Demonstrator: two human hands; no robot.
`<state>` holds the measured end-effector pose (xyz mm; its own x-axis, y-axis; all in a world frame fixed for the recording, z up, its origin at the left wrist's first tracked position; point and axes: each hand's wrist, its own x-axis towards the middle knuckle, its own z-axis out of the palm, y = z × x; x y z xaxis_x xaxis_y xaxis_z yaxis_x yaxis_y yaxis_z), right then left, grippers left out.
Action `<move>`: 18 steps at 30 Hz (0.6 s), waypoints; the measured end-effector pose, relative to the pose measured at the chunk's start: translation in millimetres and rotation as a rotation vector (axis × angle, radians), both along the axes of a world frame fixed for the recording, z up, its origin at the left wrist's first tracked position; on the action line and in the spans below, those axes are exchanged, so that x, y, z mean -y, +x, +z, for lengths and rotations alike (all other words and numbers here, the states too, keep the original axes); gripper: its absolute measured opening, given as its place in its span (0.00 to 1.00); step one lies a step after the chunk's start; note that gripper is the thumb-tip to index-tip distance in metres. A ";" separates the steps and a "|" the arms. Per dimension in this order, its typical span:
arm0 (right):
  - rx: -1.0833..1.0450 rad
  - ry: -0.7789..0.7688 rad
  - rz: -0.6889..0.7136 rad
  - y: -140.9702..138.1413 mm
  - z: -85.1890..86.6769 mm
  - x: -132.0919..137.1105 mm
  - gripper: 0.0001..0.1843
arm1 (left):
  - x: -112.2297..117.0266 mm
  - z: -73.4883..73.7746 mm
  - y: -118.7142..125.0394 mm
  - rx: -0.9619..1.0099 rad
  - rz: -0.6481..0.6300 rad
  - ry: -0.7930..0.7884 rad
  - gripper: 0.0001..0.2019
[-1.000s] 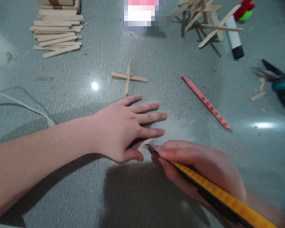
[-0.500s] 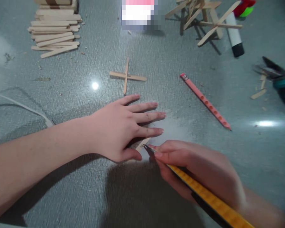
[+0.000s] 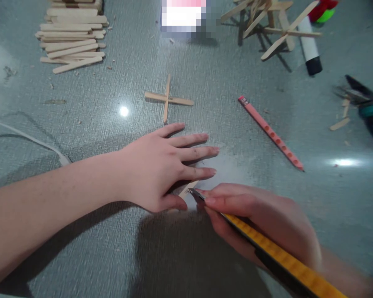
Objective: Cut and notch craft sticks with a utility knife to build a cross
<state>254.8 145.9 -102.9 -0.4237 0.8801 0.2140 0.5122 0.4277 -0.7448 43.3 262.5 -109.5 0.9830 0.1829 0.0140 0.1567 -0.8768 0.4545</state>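
My left hand (image 3: 170, 161) lies flat on the grey table with its fingers spread. Part of a wooden craft stick (image 3: 188, 188) with small pencil-like marks shows between the thumb and index finger; the rest is hidden under the hand. In a pen-like grip, my right hand (image 3: 248, 211) is closed around a yellow-and-black utility knife (image 3: 279, 256). Its blade tip meets the stick close to the marks. Just beyond my left fingers lie two craft sticks crossed into an X (image 3: 167, 99).
A pile of craft sticks (image 3: 73, 39) sits at the back left. Farther right are a stick structure (image 3: 267, 16), a white tube with a black cap (image 3: 311, 49), a pink pencil (image 3: 270, 132) and teal-handled pliers (image 3: 371, 107). A white cable (image 3: 34, 138) runs in from the left.
The view has shifted very slightly. Both hands keep their pose, and the knife tip stays at the marked part of the stick.
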 end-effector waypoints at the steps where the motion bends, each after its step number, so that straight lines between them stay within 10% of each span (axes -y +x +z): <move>1: -0.001 -0.006 0.002 -0.1 0.8 -0.3 0.15 | -0.1 0.4 -0.1 -0.006 -0.001 -0.001 0.33; 18: 0.000 0.019 -0.011 5.6 -2.6 0.5 0.15 | 0.2 -0.1 0.5 -0.010 0.009 0.002 0.33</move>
